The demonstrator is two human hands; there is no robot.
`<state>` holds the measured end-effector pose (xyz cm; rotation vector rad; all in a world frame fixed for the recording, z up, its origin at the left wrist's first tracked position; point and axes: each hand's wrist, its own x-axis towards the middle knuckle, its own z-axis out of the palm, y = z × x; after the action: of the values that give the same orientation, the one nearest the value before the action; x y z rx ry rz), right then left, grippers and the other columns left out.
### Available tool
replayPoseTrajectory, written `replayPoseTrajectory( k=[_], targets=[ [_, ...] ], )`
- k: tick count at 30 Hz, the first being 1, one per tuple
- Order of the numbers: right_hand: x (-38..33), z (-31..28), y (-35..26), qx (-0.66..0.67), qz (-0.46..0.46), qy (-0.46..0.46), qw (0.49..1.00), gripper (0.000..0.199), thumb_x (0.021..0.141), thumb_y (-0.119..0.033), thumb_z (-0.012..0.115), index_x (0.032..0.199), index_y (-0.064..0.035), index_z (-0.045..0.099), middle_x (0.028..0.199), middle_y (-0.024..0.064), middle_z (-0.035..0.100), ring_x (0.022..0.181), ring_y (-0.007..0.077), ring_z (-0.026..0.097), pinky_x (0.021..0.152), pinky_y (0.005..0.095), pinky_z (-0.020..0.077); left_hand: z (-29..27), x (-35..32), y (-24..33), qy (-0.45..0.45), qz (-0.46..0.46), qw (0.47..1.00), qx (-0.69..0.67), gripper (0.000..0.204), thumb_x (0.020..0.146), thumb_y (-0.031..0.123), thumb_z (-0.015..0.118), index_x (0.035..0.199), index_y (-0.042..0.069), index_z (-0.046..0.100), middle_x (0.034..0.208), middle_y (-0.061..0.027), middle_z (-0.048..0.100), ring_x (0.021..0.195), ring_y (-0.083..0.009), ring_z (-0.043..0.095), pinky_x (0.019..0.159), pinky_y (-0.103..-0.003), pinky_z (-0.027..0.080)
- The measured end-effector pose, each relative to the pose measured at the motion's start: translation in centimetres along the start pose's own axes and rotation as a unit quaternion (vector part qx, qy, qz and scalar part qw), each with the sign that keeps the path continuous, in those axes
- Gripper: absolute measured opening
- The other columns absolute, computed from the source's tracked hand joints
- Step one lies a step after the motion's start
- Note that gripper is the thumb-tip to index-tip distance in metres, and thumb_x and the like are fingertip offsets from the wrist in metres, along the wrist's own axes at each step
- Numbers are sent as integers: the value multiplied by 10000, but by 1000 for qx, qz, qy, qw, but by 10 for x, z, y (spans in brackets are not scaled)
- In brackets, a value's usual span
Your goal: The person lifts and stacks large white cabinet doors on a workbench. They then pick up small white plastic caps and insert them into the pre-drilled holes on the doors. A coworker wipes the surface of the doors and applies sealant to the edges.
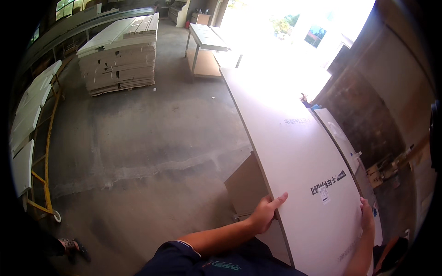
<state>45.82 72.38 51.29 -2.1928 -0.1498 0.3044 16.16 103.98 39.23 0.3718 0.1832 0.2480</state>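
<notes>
both hands grip a long white board (294,152): left hand (266,212) clasps its left edge, right hand (367,216) its right

head-worn view, looking down, close over white panel (294,152)

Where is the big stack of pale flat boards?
In the head view, the big stack of pale flat boards sits on the concrete floor at upper left, far beyond the long white panel held by both hands.
</notes>
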Motion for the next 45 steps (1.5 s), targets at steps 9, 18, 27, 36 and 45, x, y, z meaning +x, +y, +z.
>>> replayPoseTrajectory(
  k=[9,18,27,36,45],
  targets=[
    [52,160,-148,-14,-24,-26,999,548,856,-453,523,1101,29,604,1019,97,587,931,170,519,842,274,388,-67,51,195,39,25,999,16,434,955,325,543,1224,-12,490,1149,-110,591,1025,-205,580,870,-334,477],
    [73,364,-359,-91,-82,-5,993,513,894,-427,483,1020,37,660,925,99,643,837,193,569,827,279,398,-124,121,420,29,26,999,-10,441,978,309,497,1245,-38,441,1170,-135,569,1075,-226,569,896,-368,479],
    [200,512,-475,-100,17,28,994,448,864,-437,547,851,-7,670,744,47,616,612,127,527,604,261,407,-207,255,647,8,-28,999,27,472,977,311,496,1282,-37,402,1222,-138,530,1124,-242,530,963,-384,429],
    [301,636,-605,-44,-19,43,998,419,932,-353,458,928,12,664,758,39,634,618,111,560,577,249,438,-248,464,802,-35,-118,992,30,487,975,334,496,1304,-14,405,1230,-112,536,1101,-215,540,905,-362,457],
    [484,722,-690,-92,27,99,990,439,941,-339,447,918,43,662,784,80,644,660,143,584,652,281,463,-258,678,906,-28,-178,982,48,543,972,349,496,1343,-17,341,1316,-129,480,1209,-258,477,1008,-424,384]
  ],
)
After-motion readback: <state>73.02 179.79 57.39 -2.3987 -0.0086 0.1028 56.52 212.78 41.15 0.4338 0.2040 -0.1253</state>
